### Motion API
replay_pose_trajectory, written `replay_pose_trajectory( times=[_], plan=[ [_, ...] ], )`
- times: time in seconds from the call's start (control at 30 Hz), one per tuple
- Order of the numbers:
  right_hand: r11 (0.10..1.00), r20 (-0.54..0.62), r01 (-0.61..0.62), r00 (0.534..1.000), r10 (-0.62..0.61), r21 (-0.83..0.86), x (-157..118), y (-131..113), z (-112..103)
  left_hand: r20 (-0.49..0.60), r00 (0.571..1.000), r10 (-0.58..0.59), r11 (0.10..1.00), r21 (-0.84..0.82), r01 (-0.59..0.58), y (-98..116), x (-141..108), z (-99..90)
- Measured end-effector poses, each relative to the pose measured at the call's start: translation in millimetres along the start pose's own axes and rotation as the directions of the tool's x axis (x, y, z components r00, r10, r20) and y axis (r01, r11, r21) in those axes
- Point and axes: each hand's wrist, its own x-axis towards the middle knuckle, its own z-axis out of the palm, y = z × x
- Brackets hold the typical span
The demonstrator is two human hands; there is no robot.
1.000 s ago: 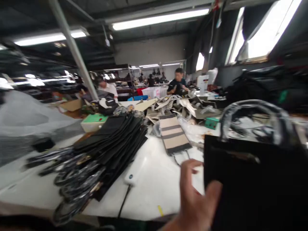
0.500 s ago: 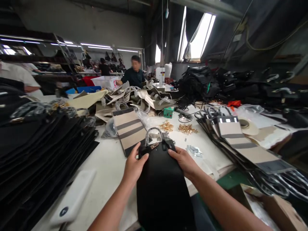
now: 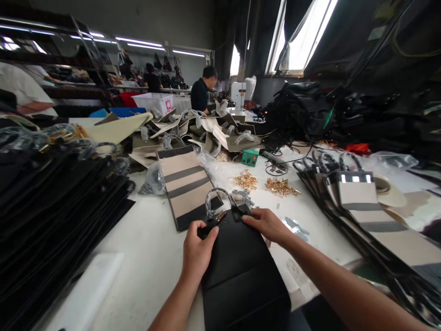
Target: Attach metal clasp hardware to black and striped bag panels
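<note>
Both hands grip the top end of a black bag panel (image 3: 244,271), which hangs toward me over the table's near edge. My left hand (image 3: 200,243) pinches its left corner, thumb on top, beside a small gold metal fitting (image 3: 221,216). At the right corner, my right hand (image 3: 263,224) is closed with its thumb on the panel. A plastic-wrapped handle loop (image 3: 217,191) rises from the top edge between the hands. Just beyond lies a beige panel with dark stripes (image 3: 188,184).
Black panels (image 3: 51,220) are stacked at left, striped panels (image 3: 372,207) at right. Gold fittings (image 3: 280,186), silver metal pieces (image 3: 295,227) and a green box (image 3: 250,157) lie ahead. A white block (image 3: 93,289) sits near left. A co-worker (image 3: 202,89) is behind the heap of panels.
My view has shifted, so the right-hand stack appears farther right. The panel has tilted and shows a crease across it. The co-worker beyond the heap has turned to the right.
</note>
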Motion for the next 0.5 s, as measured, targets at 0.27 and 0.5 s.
replay_pose_trajectory(
  times=[0.27,0.5],
  plan=[
    [0.954,-0.378,-0.095,0.926,-0.020,-0.285,91.0,21.2,-49.3,0.023,0.993,0.120,0.993,-0.001,-0.120,0.9,-18.9,2.9],
    [0.816,-0.388,-0.202,0.921,-0.029,-0.541,130.3,36.4,-50.5,-0.004,0.990,-0.142,0.943,-0.306,0.134,-4.0,-14.0,-2.4]
  ],
)
